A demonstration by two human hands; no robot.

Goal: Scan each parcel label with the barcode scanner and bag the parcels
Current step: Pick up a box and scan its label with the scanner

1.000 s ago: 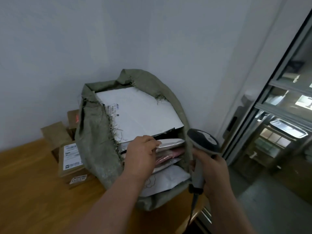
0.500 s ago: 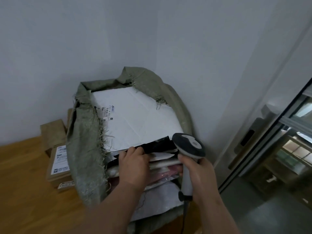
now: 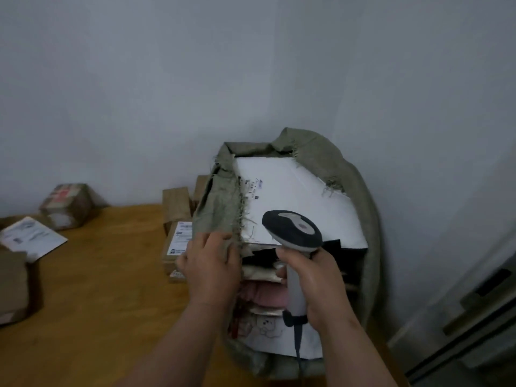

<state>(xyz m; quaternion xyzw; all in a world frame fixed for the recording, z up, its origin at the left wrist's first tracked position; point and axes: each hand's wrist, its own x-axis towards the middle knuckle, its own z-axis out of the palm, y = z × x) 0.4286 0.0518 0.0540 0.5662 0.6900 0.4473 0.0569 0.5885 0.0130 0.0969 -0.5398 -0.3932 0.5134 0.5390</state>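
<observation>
A grey-green woven sack lies on its side on the wooden table, its mouth facing me and stuffed with stacked parcels. A big white parcel with a small label lies on top; black, cream, pink and white mailers sit below it. My left hand grips the frayed left edge of the sack's mouth. My right hand holds the grey and black barcode scanner by its handle, head up in front of the white parcel, cable hanging down.
Brown cardboard boxes with white labels stand just left of the sack. Farther left lie a taped box, a white mailer and another carton at the frame's edge. A wall stands behind; a door frame is at right.
The view has swung left, showing more table and parcels. My left hand came off the black mailer in the stack and took the sack's left edge. The scanner rose in front of the white parcel.
</observation>
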